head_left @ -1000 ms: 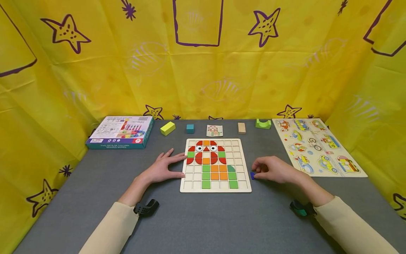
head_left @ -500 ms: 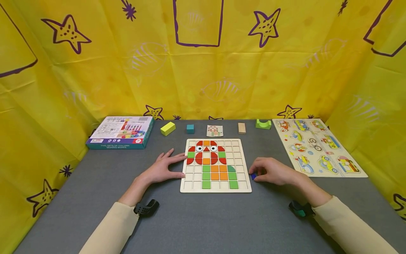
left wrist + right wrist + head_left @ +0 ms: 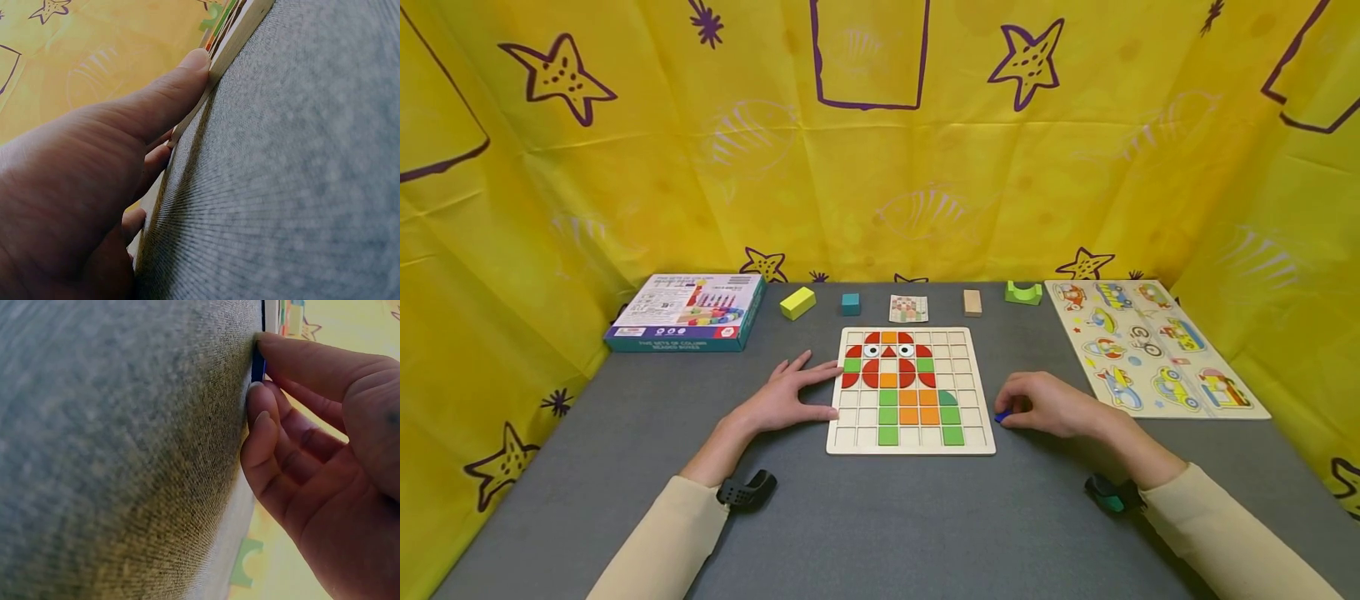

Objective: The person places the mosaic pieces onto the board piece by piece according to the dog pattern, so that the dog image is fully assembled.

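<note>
A wooden grid board (image 3: 958, 342) lies mid-table, with red, orange and green tiles and two eye tiles forming a bird-like figure. Resting at its left edge is my left hand (image 3: 778, 402), fingers spread and thumb extended; the left wrist view has the thumb (image 3: 181, 75) against the board's side (image 3: 240, 39). Just right of the board, my right hand (image 3: 1047, 405) pinches a small blue tile (image 3: 1002, 416) at table level. In the right wrist view that blue tile (image 3: 257, 366) sits between thumb and fingertips, the other fingers curled. Its full shape is hidden.
Behind the board lie a yellow block (image 3: 797, 303), a blue cube (image 3: 850, 304), a pattern card (image 3: 908, 308), a plain wooden block (image 3: 972, 303) and a green arch block (image 3: 1023, 292). A flat box (image 3: 685, 312) stands back left; a vehicle picture board (image 3: 1180, 387) lies right.
My right hand edged left toward the board, then slightly back right, and the blue tile has turned between its fingers. My left hand and the board have stayed put.
</note>
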A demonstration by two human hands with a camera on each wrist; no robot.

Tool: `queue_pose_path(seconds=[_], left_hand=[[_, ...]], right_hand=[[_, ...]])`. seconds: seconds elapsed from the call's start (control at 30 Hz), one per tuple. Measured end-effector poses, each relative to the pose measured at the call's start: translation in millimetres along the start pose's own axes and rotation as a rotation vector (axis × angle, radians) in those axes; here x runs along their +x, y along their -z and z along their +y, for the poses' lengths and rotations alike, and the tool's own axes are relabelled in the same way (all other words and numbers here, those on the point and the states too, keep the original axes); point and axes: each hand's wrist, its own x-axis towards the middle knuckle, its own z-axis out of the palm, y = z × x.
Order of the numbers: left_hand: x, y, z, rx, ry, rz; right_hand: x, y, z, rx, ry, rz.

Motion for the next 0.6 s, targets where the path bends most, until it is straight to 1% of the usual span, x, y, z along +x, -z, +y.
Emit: queue_pose_path(seconds=[0.13, 0.27, 0.37, 0.6], left_hand=[[0.3, 0.1, 0.5, 0.002, 0.004, -0.003], [0.9, 0.8, 0.3, -0.007, 0.004, -0.001], [0.7, 1.5, 0.6, -0.011, 0.006, -0.002], [1.3, 1.5, 0.1, -0.008, 0.013, -0.003]], right_hand=[[0.9, -0.7, 0.2, 0.009, 0.032, -0.004], [2.3, -0.3, 0.3, 0.001, 0.022, 0.001], [4.1, 0.9, -0.2, -0.006, -0.002, 0.004], [13.4, 5.4, -3.1, 0.003, -0.012, 0.000]])
